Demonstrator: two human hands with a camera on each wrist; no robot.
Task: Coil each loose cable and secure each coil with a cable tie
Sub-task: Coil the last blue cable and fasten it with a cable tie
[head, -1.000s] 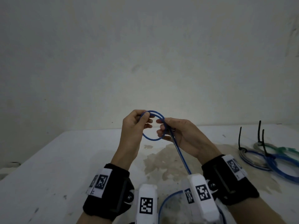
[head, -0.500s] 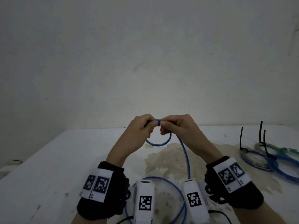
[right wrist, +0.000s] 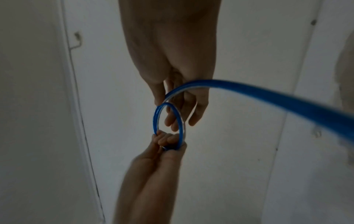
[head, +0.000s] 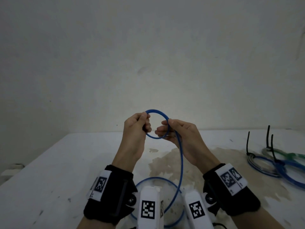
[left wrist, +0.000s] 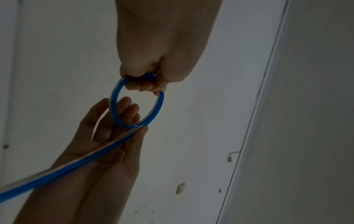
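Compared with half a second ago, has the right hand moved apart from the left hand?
Yes. The right hand has drawn rightward from the left hand; judged against the table's far edge, a blue cable loop now shows between them.

Blue cable (head: pixel 181 156): smooth, glossy plastic sheath with a pale sheen along its curve. Desk (head: pixel 54 172): matt white surface, scuffed and carrying a brownish stain. Cable ties (head: pixel 247 142): black plastic, matt.
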